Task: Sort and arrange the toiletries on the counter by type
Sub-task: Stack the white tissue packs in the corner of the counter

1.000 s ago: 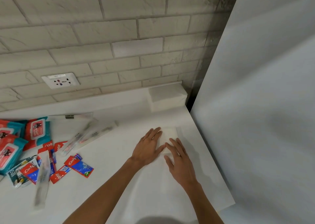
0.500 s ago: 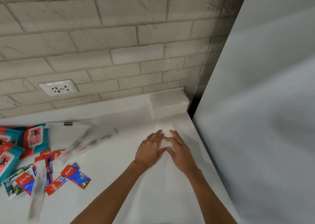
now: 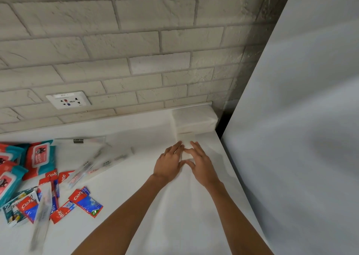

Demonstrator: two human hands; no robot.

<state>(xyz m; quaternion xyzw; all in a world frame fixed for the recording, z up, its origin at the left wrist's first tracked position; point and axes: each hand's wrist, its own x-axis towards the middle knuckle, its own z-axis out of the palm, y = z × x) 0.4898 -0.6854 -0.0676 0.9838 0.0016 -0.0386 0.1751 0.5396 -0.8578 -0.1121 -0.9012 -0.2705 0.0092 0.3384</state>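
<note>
A small flat white packet [image 3: 186, 139] lies on the white counter [image 3: 136, 186], its far end touching a larger white block [image 3: 194, 119] in the back right corner. My left hand [image 3: 170, 162] and my right hand [image 3: 200, 162] rest side by side on the packet's near part, fingers straight and pressing it. At the left lie red and teal wet-wipe packs [image 3: 37, 156], red and blue toothpaste sachets [image 3: 85, 201] and clear-wrapped toothbrushes [image 3: 101, 159].
A brick wall with a white socket plate [image 3: 68, 100] runs along the back. A tall pale panel [image 3: 301, 119] closes off the right side of the counter. A dark gap [image 3: 223, 122] lies between panel and wall.
Both hands have slid the white packet away from me, toward the back corner, until it meets the larger white block. The items at the left have not moved.
</note>
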